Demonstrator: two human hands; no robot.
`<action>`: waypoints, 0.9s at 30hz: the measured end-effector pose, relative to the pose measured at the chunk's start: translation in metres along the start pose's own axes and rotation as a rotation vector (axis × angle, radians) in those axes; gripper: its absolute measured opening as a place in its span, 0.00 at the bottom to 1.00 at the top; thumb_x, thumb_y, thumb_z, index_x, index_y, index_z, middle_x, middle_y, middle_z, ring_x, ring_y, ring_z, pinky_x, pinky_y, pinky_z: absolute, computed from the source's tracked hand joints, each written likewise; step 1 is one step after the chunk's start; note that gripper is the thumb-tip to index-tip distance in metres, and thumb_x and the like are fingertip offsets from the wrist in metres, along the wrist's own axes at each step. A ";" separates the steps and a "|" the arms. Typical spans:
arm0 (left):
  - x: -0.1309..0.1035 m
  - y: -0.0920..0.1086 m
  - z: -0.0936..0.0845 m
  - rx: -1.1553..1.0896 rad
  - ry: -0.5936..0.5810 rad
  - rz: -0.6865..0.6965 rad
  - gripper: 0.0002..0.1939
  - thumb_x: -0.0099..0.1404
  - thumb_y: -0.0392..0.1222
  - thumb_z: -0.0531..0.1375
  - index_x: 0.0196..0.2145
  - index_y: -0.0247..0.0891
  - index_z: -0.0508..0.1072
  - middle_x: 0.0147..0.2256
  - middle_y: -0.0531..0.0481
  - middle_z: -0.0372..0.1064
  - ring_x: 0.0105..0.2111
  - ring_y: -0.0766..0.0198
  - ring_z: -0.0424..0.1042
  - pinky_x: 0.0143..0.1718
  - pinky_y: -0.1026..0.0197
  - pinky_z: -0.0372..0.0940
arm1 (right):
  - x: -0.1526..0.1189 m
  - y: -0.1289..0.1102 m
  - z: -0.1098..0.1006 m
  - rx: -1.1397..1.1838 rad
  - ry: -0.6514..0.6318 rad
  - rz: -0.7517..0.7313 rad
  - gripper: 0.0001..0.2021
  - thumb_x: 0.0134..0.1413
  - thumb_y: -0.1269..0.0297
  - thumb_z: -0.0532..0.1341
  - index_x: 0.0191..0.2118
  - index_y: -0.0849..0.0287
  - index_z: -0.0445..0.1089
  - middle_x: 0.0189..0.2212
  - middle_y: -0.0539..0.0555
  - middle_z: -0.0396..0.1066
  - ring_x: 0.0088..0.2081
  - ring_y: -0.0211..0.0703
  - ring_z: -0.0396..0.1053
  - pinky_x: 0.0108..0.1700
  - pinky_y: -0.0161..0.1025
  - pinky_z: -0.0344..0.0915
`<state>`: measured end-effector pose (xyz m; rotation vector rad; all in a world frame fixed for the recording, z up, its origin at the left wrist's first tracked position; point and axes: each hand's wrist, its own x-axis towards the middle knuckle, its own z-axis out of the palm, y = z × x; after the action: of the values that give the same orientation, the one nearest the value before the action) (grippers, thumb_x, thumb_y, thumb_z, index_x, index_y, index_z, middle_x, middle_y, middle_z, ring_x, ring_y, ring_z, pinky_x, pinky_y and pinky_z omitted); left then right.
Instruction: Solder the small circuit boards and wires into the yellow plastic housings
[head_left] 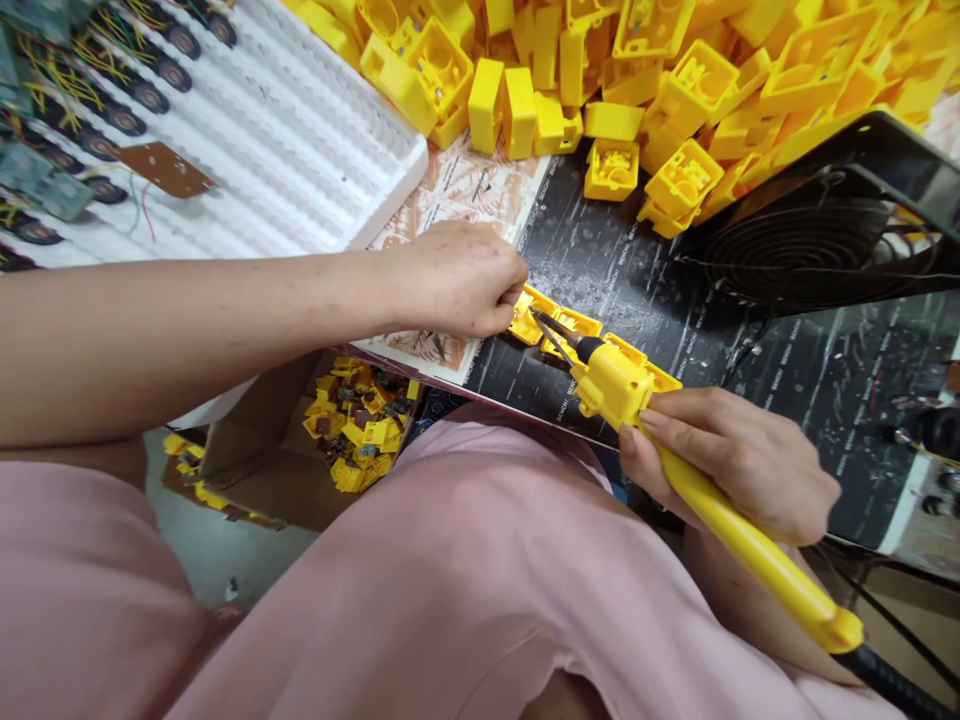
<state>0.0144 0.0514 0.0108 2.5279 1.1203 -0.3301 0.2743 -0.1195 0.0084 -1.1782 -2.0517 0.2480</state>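
Observation:
A yellow soldering tool [622,383] with a black rear cable lies in my right hand [739,455], its fingers closed round the handle. Its two dark, thin tips reach left over a row of small open yellow housings [571,325] near the bench's front edge. My left hand [465,278] is closed, knuckles up, at the left end of that row. Its fingertips touch the leftmost housing [531,312]; whatever they pinch there is hidden behind the fingers. Small metal parts show inside the leftmost housing, beside the tool's tips.
Many yellow housings [611,120] are heaped at the back. A black fan [817,230] stands at the right. On the left, a white foam tray [300,120] bears wired speakers and a brown board [166,168]. Below the bench, a cardboard box [255,450] holds yellow parts.

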 end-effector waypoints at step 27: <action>-0.042 -0.042 0.027 -0.478 0.242 0.016 0.20 0.77 0.51 0.55 0.55 0.41 0.81 0.45 0.42 0.86 0.45 0.54 0.85 0.52 0.51 0.79 | -0.005 0.021 0.006 -0.092 0.200 -0.089 0.23 0.66 0.70 0.75 0.63 0.49 0.79 0.36 0.48 0.86 0.29 0.44 0.82 0.27 0.38 0.77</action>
<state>-0.0471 0.0387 -0.0088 2.1825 1.1041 0.2323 0.2859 -0.1103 -0.0089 -1.1159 -1.9504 -0.0067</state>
